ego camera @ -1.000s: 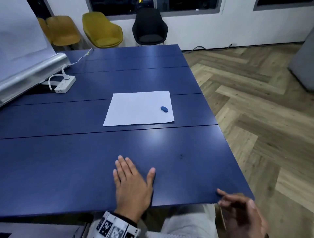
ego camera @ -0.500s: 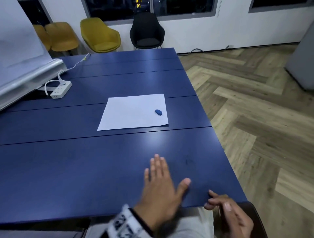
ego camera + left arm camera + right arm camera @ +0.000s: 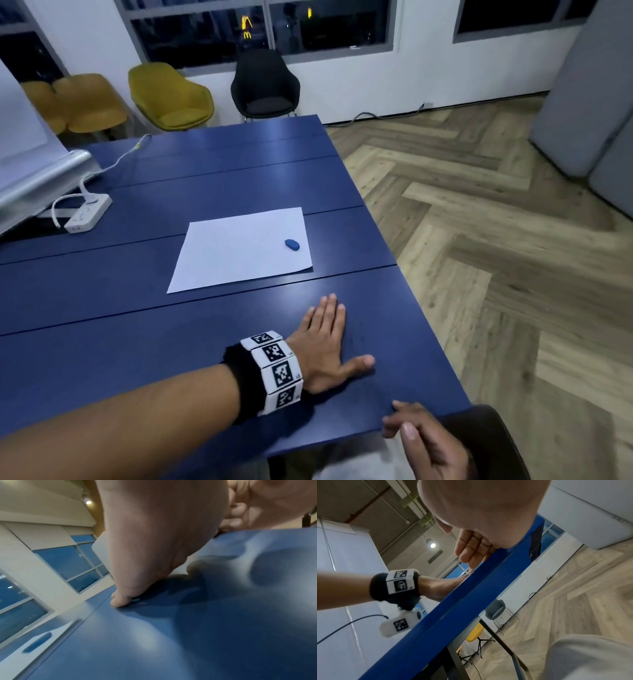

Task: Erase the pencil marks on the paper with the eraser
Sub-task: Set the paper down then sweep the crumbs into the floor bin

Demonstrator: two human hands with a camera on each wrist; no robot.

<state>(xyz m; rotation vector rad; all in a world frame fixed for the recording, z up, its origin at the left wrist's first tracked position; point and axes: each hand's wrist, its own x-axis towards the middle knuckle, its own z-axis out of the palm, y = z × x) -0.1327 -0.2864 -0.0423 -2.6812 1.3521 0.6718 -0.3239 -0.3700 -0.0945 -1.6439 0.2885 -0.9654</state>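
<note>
One small blue eraser (image 3: 292, 244), round like a bean, lies on the white paper (image 3: 239, 251) near its right edge. The left hand (image 3: 325, 346) rests flat on the blue table (image 3: 137, 342), fingers straight. The right hand (image 3: 428, 442) holds nothing, fingers loosely bent.

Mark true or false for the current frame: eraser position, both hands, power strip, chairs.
1. The blue eraser lies on the paper, near its right edge. True.
2. The left hand grips the eraser. False: it rests flat on the blue table, short of the paper.
3. The right hand is at the table's near edge, holding nothing visible. True.
4. The white power strip sits on the paper. False: it lies on the table, left of the paper.
5. All chairs by the wall are black. False: one black chair, the others yellow.
</note>
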